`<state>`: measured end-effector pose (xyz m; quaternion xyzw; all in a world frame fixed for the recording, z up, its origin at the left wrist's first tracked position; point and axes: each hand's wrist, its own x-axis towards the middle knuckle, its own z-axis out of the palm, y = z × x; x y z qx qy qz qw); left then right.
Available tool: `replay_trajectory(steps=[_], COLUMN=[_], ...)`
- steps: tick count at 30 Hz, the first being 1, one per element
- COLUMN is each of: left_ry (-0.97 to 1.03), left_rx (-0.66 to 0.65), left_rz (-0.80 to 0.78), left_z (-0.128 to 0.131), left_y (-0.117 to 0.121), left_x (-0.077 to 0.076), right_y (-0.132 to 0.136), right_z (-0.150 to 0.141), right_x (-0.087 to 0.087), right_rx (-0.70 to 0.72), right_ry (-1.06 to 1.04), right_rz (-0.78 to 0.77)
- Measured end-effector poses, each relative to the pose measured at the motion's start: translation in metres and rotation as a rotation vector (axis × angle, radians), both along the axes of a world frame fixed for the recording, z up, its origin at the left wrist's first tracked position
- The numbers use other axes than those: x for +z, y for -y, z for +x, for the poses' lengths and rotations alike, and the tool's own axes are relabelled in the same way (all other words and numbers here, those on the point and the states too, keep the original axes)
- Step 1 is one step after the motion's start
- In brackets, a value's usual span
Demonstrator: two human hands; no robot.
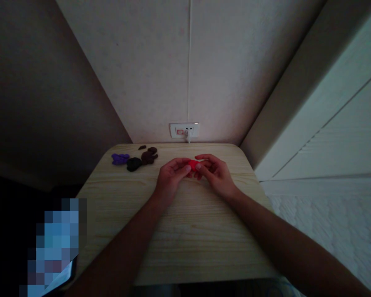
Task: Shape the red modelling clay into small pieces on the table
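Note:
Between my two hands, a lump of red modelling clay is pinched above the wooden table. My left hand grips its left side with thumb and fingers. From the other side, the thumb and fingers of my right hand press on the same red lump, its index finger lifted a little away. Part of the lump is hidden behind the fingertips.
Toward the back left of the pale wooden table lie a purple clay lump, a black lump and brown pieces. A wall socket with a plug is behind. A blurred-out lit screen is at lower left.

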<state>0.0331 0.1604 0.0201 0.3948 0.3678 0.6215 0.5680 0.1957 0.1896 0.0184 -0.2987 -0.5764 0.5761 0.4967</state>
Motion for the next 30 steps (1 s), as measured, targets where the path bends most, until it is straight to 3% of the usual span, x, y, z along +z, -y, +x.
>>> replay_trajectory(steps=[18,26,30], left_ry=[0.032,0.027,0.015], left_rx=[0.047,-0.03,-0.121], left_rz=[-0.055,-0.055,-0.022], left_z=[0.0022,-0.0012,-0.0033], left_y=[0.0011,0.0027,0.0054], left_x=[0.0014,0.0052,0.0059], right_y=[-0.003,-0.0013,0.0012], right_z=[0.0012,0.0024,0.004], right_x=[-0.0057,-0.0061,-0.0036], right_rx=[-0.046,-0.053,-0.124], right_ry=[0.071,0.15,0.202], right_rz=[0.114,0.152,0.197])
